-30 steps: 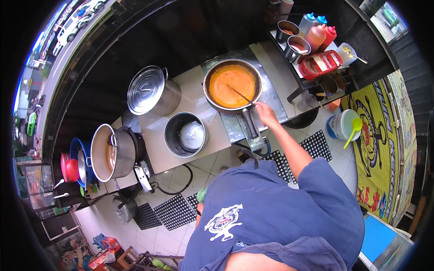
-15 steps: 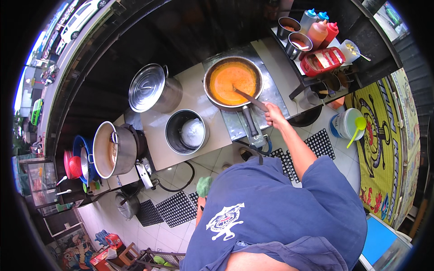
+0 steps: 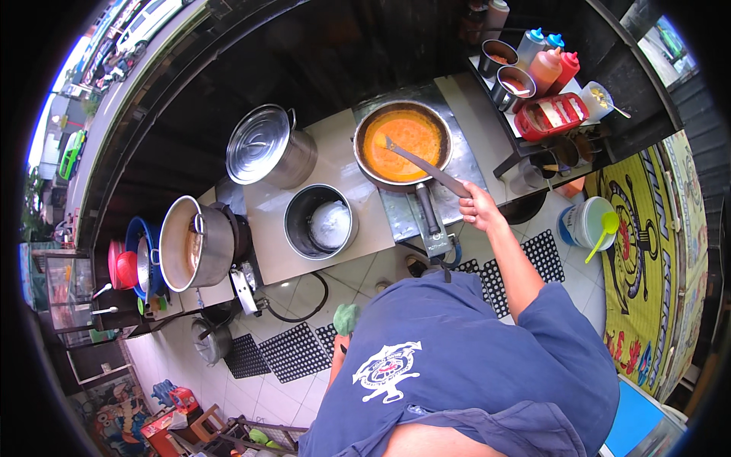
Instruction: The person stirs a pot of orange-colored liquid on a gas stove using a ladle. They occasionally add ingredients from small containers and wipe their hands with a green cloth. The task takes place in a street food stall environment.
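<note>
My right hand grips the end of a long dark spatula, whose blade rests in the orange sauce of a round pan on a steel-topped burner. The pan's black handle points toward me, just left of that hand. My left forearm hangs by my side, mostly hidden by my blue shirt. Something green shows at its end, and the left hand itself is not clear.
On the counter are a lidded steel pot, an open pot with white contents and a large pot on a burner at the left. Sauce bottles and a red tray sit right. White bucket, black floor mats.
My right hand has drawn back a little toward me along the pan handle, still holding the spatula in the sauce. The view has shifted slightly.
</note>
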The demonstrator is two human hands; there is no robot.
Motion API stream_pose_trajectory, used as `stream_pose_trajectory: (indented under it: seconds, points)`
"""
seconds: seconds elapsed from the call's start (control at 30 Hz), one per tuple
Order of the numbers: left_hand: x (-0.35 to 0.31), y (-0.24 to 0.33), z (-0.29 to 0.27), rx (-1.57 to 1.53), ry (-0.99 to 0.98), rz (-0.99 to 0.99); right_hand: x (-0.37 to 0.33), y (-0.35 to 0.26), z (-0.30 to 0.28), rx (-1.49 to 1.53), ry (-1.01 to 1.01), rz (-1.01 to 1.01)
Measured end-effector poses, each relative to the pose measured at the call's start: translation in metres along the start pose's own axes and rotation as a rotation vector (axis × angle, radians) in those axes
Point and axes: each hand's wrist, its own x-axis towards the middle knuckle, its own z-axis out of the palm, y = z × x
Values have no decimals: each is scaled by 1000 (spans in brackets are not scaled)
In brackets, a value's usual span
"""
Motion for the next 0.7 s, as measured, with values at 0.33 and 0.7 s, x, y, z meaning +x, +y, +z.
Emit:
stream_pose_trajectory:
  seconds: [0.33, 0.7]
  points:
    - [10, 14, 7, -18, -33, 10, -40, -24, -12, 16, -24, -72]
    - [-5, 53, 4, -67, -19, -7, -29, -22, 1, -1050, 170, -423]
